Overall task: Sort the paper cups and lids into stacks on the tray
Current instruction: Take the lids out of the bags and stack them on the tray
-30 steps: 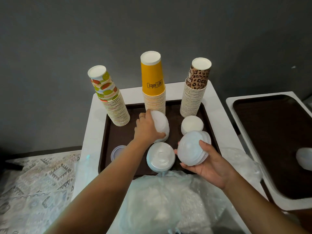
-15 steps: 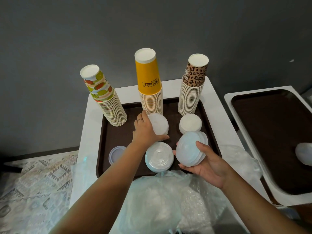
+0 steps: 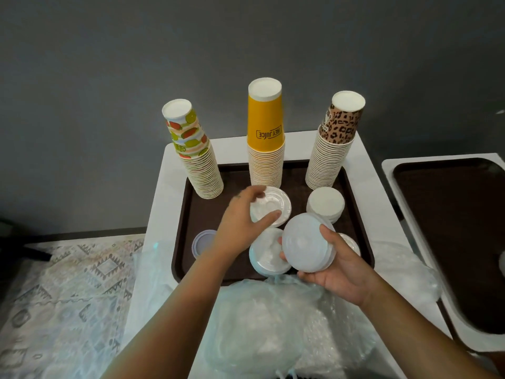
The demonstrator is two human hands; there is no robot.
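Now laid flat: white lid (image 3: 270,205) under left hand (image 3: 243,217) fingers, pinched. Right hand (image 3: 330,258) grips lid stack (image 3: 307,246); next, drop onto near pile (image 3: 269,255).

Left hand (image 3: 240,222) pinches a clear lid (image 3: 272,206) over the tray (image 3: 185,214); right hand (image 3: 338,265) holds stacked lids (image 3: 304,246).

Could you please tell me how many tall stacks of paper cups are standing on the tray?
3, along the tray's far edge: fruit-print stack at left, yellow stack in the middle, leopard-print stack at right. None appears hidden.
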